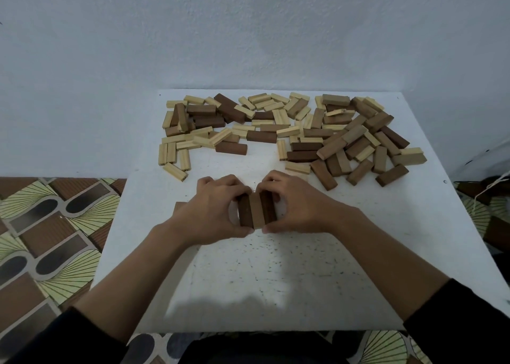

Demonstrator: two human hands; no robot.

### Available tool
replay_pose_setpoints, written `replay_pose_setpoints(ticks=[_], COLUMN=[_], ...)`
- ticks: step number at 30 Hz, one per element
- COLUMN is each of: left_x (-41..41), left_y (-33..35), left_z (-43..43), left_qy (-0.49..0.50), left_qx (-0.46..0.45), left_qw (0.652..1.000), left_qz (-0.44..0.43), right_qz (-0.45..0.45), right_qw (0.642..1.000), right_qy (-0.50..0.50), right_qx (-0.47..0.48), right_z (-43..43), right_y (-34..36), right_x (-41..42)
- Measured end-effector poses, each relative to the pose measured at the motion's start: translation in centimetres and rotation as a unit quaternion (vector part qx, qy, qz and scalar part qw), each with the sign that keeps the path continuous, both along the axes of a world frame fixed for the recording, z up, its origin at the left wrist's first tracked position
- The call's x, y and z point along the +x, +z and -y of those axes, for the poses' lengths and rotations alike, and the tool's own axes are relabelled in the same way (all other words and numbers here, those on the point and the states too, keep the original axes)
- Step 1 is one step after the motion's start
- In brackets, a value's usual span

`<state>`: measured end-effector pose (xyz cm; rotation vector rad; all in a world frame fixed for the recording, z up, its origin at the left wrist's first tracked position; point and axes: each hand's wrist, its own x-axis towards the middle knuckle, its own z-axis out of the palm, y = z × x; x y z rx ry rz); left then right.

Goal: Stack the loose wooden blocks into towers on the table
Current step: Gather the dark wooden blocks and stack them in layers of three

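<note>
Three wooden blocks lie side by side in a row [257, 210] at the middle of the white table [276, 281]: a dark one, a light tan one, a dark one. My left hand [212, 207] presses the row from the left, and my right hand [299, 206] presses it from the right. Fingers of both hands curl over the far ends, thumbs at the near ends. A big scatter of loose blocks [289, 132], pale, tan and dark brown, lies across the far half of the table. Part of another block [179, 206] shows behind my left wrist.
The table stands against a white wall [248, 32]. A patterned floor [49, 225] shows on the left and right of the table. The loose blocks reach close to the table's far and right edges.
</note>
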<state>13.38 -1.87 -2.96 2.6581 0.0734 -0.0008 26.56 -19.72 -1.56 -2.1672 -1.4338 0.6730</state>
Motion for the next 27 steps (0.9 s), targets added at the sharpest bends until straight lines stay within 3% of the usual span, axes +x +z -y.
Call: replay_pose_setpoints(ticks=[11, 19, 27], left_x=[-0.8, -1.3, -2.1], left_y=[-0.5, -0.6, 0.7], left_z=[1.3, 2.1, 0.2], left_qy=[0.054, 0.103, 0.047], left_qx=[-0.027, 0.013, 0.010], left_qw=[0.997, 0.993, 0.997], left_qz=[0.041, 0.048, -0.054], right_qz=[-0.019, -0.018, -0.022], right_qw=[1.000, 0.999, 0.993], right_qy=[0.006, 0.045, -0.100], right_qx=[0.002, -0.022, 0.062], right_z=[-0.3, -1.0, 2.4], right_y=[0.4, 0.5, -0.8], right_x=[0.2, 1.1, -1.0])
